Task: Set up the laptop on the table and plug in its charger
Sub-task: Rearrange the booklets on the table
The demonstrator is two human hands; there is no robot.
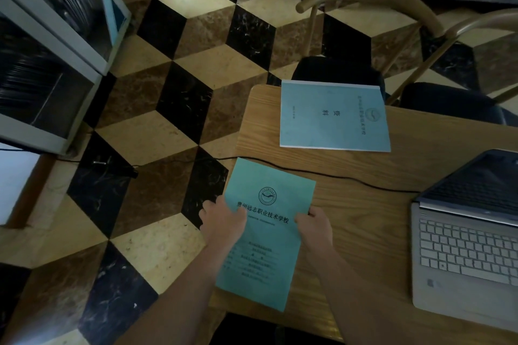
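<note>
The wooden table (361, 216) is seen from above, its left edge running down beside the cube-patterned tiled floor (179, 98), which lies open to the left as far as a grey cabinet (53, 64). Beyond the table's far edge two chairs (375, 22) with curved wooden backs and dark seats are drawn close. A blue booklet (333, 116) lies flat near the far left corner. A green booklet (266, 232) overhangs the table's left edge and is gripped at both sides: the left hand (224, 223) is curled on its left margin, the right hand (315, 228) on its right margin, thumbs on the cover. Both forearms reach up from the lower frame, close together, with only the booklet's width between the hands. The open silver laptop (465, 249) stands at the right, well apart from the right hand, with bare tabletop between them. A black charger cable (350, 178) runs from the laptop's left side across the table, passing under the green booklet's far corner and off the left edge to the floor.
</note>
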